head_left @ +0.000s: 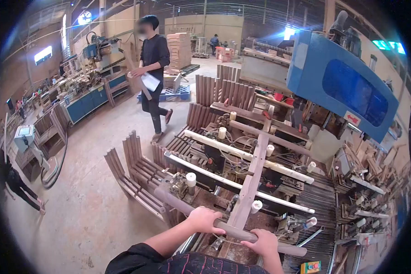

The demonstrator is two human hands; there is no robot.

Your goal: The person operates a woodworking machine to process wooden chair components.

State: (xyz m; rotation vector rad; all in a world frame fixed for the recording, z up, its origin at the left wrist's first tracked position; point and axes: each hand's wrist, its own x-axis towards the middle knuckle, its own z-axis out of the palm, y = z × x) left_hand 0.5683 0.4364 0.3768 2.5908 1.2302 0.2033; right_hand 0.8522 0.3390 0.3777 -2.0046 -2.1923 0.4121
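Note:
My left hand point(204, 220) is closed around a long, rounded wooden bar point(235, 232) at the near edge of the machine bed. Farther right along the same bar, my right hand point(265, 242) grips it too. The bar runs crosswise in front of me, its left end blurred and its right end past my right hand. Directly beyond it, a flat wooden board point(252, 182) stretches away from me over the white-topped rails point(214, 172). A white cylindrical clamp pad point(256, 206) stands just right of the board.
A blue machine head point(342, 84) overhangs the bed at the right. Wooden pieces stand in a rack point(134, 176) at the left. A person point(154, 68) holding a paper walks on the floor point(86, 182). A green-and-yellow button box point(310, 267) sits at the bottom right.

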